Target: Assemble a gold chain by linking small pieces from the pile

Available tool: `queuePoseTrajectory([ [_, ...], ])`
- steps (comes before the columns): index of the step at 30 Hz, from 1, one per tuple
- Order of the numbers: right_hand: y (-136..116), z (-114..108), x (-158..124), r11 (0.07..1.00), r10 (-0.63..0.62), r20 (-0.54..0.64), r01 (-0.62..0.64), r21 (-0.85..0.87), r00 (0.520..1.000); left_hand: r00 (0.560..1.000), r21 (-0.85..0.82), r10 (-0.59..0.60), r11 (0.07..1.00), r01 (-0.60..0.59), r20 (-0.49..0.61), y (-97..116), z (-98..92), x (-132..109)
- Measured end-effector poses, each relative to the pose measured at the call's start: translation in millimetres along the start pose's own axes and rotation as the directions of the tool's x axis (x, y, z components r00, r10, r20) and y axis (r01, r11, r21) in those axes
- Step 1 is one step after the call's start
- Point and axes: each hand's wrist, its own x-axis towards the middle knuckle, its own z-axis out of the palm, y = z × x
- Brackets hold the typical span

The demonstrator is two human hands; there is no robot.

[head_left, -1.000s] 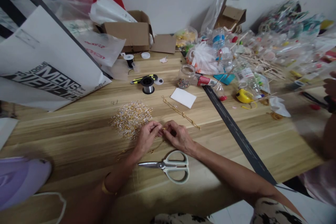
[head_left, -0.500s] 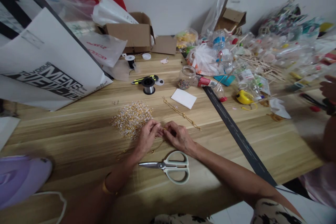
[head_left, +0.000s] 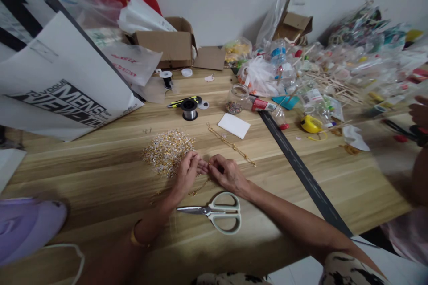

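A thin gold chain (head_left: 201, 185) hangs down to the table from my right hand (head_left: 230, 176), whose thumb and fingers are pinched on its upper end. Facing it, my left hand (head_left: 187, 170) has its thumb pressed to the index finger, while the other fingers reach toward the right fingertips. Whatever lies in that left pinch is too small to make out. Just beyond the left hand is a pile of small gold and clear beads or charms (head_left: 168, 150). Another gold chain (head_left: 233, 146) lies stretched out beyond the right hand. Scissors (head_left: 225, 213) with pale handles rest partly spread, near my wrists.
A white card (head_left: 234, 125), a wire spool (head_left: 189, 110) and a bead jar (head_left: 238, 98) stand farther back. Bottles and sticks crowd the right, with a yellow tape measure (head_left: 311, 123). At left are a paper bag (head_left: 60, 80) and a purple iron (head_left: 30, 229). Another person's hand (head_left: 418, 111) shows at right.
My left fingers have drawn slightly apart from the right fingertips, and the lower ones are straighter. My right hand stays in place on the chain.
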Motion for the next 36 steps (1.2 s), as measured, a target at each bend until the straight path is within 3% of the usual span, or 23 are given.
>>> queuePoseTrajectory([
  [11,3.6,0.8,-1.3,0.999,-0.035,-0.02,0.035,0.016,0.999,0.998,-0.035,-0.036,0.999,0.038,0.056,2.9,-1.9,1.3],
  [26,9.6,2.5,-2.1,0.997,-0.064,-0.053,0.066,0.045,0.997,0.995,0.001,-0.082,0.997,0.082,0.051,2.8,-3.2,3.7],
  [36,9.7,0.8,-3.2,0.996,-0.071,-0.043,0.073,0.06,0.997,0.999,0.023,-0.041,0.999,0.04,0.035,4.9,-2.2,2.3],
])
